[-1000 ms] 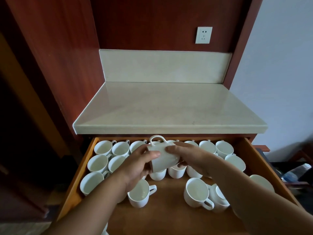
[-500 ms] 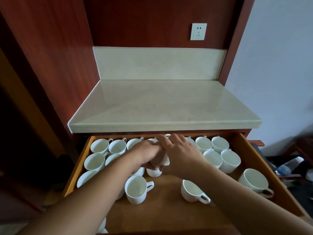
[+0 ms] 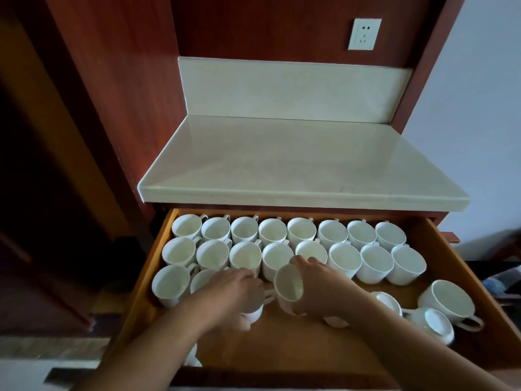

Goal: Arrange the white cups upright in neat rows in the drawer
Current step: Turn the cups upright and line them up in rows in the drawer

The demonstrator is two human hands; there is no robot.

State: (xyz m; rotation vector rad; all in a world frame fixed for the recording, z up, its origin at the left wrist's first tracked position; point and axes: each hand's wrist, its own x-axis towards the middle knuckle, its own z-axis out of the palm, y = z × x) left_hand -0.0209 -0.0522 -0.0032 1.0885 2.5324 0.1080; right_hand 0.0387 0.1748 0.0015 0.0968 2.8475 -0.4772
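Observation:
The open wooden drawer point(image 3: 158, 261) holds two full back rows of upright white cups point(image 3: 301, 232). A third row starts at the left with a cup point(image 3: 170, 283). My left hand point(image 3: 234, 292) covers a cup point(image 3: 253, 314) in that third row, gripping it from above. My right hand point(image 3: 318, 286) grips a tilted cup point(image 3: 289, 287) just right of it, its mouth facing me. At the right front, one cup point(image 3: 448, 303) stands upright, one point(image 3: 434, 325) lies on its side and another point(image 3: 387, 301) is partly hidden behind my right forearm.
A pale stone counter point(image 3: 296, 165) overhangs the back of the drawer, with a wall socket point(image 3: 364, 34) above. Bare drawer floor point(image 3: 282, 348) lies at the front. Part of a cup point(image 3: 193, 359) shows at the front left edge. Clutter lies on the floor to the right.
The cup held in both hands over the second row now stands there. My hands have come nearer me, each onto a cup in the third row. The camera has shifted.

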